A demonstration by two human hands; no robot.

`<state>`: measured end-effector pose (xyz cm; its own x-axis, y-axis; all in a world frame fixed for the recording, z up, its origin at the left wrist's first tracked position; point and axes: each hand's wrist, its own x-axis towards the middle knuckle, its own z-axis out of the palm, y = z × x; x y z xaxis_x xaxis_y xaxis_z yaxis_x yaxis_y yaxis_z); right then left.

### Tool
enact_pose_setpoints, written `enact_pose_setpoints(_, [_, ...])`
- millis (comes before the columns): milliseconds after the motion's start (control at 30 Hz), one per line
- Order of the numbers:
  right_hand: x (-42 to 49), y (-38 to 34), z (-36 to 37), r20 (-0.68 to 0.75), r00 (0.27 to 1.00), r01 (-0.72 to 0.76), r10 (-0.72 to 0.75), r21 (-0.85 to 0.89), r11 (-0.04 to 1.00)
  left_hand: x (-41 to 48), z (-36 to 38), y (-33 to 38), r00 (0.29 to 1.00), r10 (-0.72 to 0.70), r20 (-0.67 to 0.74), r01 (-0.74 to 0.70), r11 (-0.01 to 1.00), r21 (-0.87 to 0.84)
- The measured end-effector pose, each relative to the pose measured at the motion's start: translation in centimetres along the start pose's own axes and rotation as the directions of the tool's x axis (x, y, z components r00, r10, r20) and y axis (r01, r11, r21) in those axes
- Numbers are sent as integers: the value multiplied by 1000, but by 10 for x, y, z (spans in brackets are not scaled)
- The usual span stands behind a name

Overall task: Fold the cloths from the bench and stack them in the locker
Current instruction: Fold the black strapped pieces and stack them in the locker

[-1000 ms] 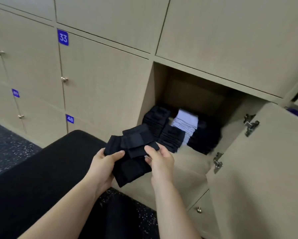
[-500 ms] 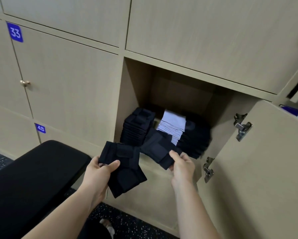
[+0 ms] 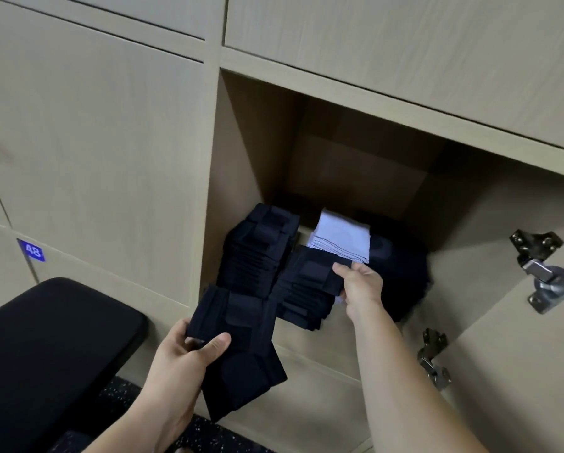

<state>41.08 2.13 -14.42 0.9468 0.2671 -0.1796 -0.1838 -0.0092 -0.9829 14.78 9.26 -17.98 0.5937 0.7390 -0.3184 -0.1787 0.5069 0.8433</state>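
Facing the open locker beside the black worktop, we see our left hand gripping a dark folded bundle outside the opening. Our right hand pinches one folded cloth onto the front stack. We judge the cloths soft, light and floppy, best held across the fold.

The cloths are matt dark fabric, the locker pale wood-grain, its hinges shiny metal.
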Motion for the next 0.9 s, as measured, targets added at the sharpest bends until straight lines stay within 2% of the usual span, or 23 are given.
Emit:
enact_pose_setpoints(233, [25, 15, 11, 5, 1000, 28, -28, -105, 994, 15, 1, -10, 1000, -31, 3, 31, 999, -14])
enact_pose_setpoints(367, [35, 25, 15, -13, 994, 101, -109, -285, 953, 19, 2, -11, 999, -33, 4, 33, 999, -16])
enact_pose_setpoints(467, [35, 26, 15, -8, 983, 156, -181, -474, 867, 19, 3, -11, 999, -35, 15, 36, 999, -25])
enact_pose_setpoints(567, [30, 24, 14, 16, 965, 204, -260, -668, 716, 18, 4, -12, 999, -37, 20, 38, 999, -31])
enact_pose_setpoints(667, [31, 26, 13, 63, 958, 224, -280, -776, 590, 18, 5, -12, 999, -35, 23, 36, 998, -45])
enact_pose_setpoints(733, [34, 28, 11, 78, 959, 225, -272, -794, 565, 19, 6, -11, 999, -32, 25, 34, 998, -53])
enact_pose_setpoints(900, [20, 23, 4, 98, 958, 249, -269, -750, 613, 17, 9, -5, 999, -10, 47, 13, 998, -64])
